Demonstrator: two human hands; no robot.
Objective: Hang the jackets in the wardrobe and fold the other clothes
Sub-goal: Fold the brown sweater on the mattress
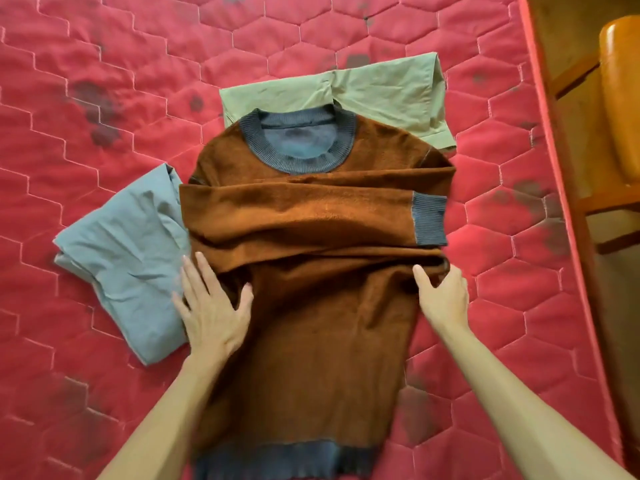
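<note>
A brown sweater [311,313] with blue-grey collar, cuff and hem lies face up on the red quilted mattress [104,57]. Both its sleeves are folded across the chest, one cuff at the right side. My left hand [211,306] lies flat with fingers spread on the sweater's left edge. My right hand [441,296] rests at the right edge, thumb on top and fingers curled over the folded side. A folded pale blue garment [128,268] lies to the left, partly under the sweater. A folded pale green garment [388,98] lies behind the collar.
The mattress edge runs down the right side, with bare floor beyond it. A wooden chair [616,98] stands on that floor at the upper right. Dark stains mark the mattress in several spots.
</note>
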